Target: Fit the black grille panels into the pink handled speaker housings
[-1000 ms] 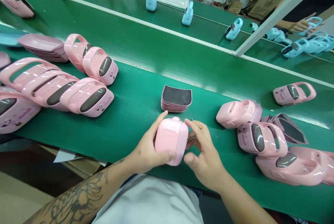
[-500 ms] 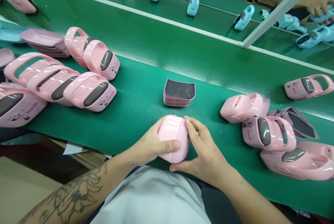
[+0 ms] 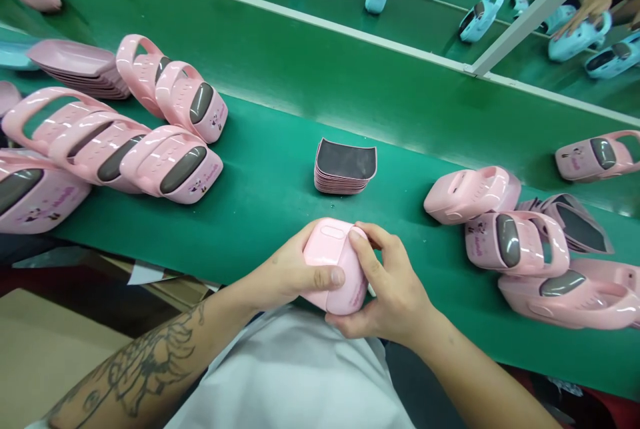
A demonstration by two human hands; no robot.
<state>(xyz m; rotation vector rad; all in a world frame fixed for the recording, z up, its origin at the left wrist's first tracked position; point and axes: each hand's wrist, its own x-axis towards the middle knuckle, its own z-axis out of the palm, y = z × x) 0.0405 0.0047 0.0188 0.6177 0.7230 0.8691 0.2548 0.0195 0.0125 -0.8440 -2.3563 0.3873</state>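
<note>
Close in front of my body, a glossy pink plastic housing [image 3: 329, 252] with rounded ends is held in both hands. A seam runs across it, and a small oval outline is moulded on its upper face. My left hand [image 3: 297, 269] wraps its left side, the thumb lying across the front near the seam. On the opposite side, my right hand [image 3: 387, 282] grips the end piece, fingers at the top edge and thumb at the bottom. The housing's underside is hidden. Just beyond it lies a stack of curved pink-edged panels [image 3: 345, 165] with dark faces.
Several pink handled housings [image 3: 173, 165] with dark windows crowd the left, beside stacked pink trays [image 3: 80, 65]. More pink housings [image 3: 517, 242] and dark panels [image 3: 580, 225] lie right. Past a white rail [image 3: 300, 15], a co-worker's hand [image 3: 593, 2] touches a blue housing [image 3: 575, 42].
The view has tipped slightly downward. My right fingers have moved further onto the pink housing, and its end has turned to show faint print. The co-worker's hand has shifted left onto a blue housing.
</note>
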